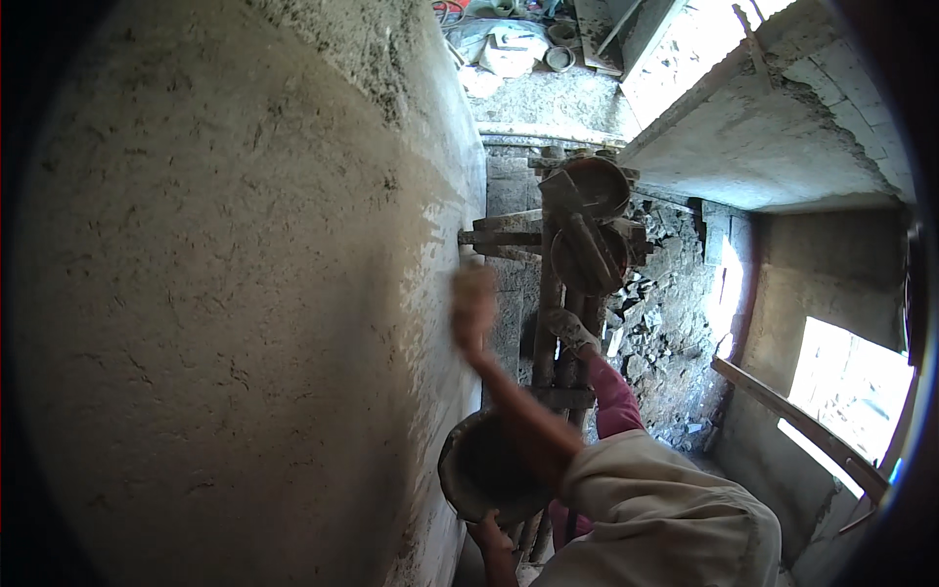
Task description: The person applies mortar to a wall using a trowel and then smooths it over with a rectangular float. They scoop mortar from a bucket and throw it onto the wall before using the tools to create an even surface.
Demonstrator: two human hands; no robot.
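Note:
My left hand (491,532) grips the rim of a dark round basin (460,470) low in the view, beside the wall. My right forearm passes over this basin, hiding part of its inside. Further up, my right hand (474,305) is against or very near the plastered wall (245,293), blurred by motion. Its fingers look closed, with something small and pale at their far end that I cannot make out. Along the wall's edge by this hand, the surface is patchy, with pale smears.
My shoe (572,331) rests on narrow scaffold poles (546,357). Ahead on them sit two dark pans (614,186), with a long wooden tool (587,245) across them. Rubble (655,313) lies below on the right. A wooden beam (802,426) crosses near a bright window opening (851,382).

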